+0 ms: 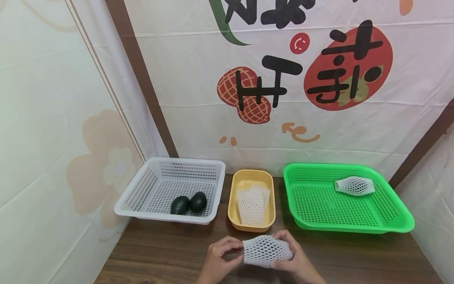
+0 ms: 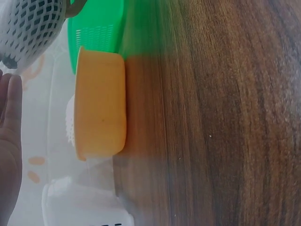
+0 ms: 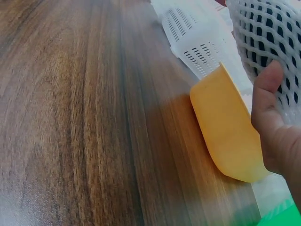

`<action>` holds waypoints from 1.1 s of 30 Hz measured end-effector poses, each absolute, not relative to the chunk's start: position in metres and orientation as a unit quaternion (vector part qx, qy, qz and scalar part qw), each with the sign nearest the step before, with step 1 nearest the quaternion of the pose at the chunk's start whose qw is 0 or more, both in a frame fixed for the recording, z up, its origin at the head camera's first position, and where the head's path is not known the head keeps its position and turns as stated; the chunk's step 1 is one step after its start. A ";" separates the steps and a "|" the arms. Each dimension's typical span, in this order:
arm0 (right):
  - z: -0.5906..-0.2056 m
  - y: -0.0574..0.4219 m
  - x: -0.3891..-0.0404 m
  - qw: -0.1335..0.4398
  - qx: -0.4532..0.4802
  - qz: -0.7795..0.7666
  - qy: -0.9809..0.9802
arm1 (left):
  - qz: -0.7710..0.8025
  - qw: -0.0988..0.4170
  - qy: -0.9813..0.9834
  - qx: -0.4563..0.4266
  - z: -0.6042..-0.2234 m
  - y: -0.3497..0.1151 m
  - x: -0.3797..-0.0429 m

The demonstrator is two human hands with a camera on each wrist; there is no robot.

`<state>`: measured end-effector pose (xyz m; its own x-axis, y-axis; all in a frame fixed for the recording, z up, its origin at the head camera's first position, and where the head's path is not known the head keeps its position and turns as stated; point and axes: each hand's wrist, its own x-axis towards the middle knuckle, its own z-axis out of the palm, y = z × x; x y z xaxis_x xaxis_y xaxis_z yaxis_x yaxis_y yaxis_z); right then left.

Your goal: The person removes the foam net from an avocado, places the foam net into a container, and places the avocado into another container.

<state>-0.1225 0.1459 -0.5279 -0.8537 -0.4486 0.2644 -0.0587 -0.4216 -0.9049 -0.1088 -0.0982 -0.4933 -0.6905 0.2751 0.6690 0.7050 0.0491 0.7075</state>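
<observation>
A dark avocado (image 3: 268, 22) in a white foam net (image 1: 266, 251) is between the hands, above the table's front. My right hand (image 1: 296, 258) grips it from the right, with the thumb across the mesh (image 3: 282, 47). At its left end, my left hand (image 1: 221, 256) holds the net's edge with curved fingers and thumb. A dark tip of the avocado (image 2: 9, 61) shows at the net's end in the left wrist view. Two bare avocados (image 1: 180, 205) lie in the white basket (image 1: 122, 203). Flat foam nets (image 1: 252, 205) lie in the yellow tray (image 1: 232, 215).
A green basket (image 1: 294, 215) stands at the right with one netted piece (image 1: 355, 185) in it. All the containers stand along the back of the wooden table (image 1: 159, 252), before a printed cloth (image 1: 198, 98).
</observation>
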 end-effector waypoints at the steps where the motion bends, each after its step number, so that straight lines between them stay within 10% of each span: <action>1: -0.528 0.146 -0.122 0.123 -0.240 -0.808 0.523 | -0.596 0.177 -0.702 -0.348 -0.494 -0.098 -0.109; 33: -0.537 0.137 -0.118 0.135 -0.232 -0.811 0.521 | -0.645 0.027 -0.695 -0.317 -0.499 -0.096 -0.105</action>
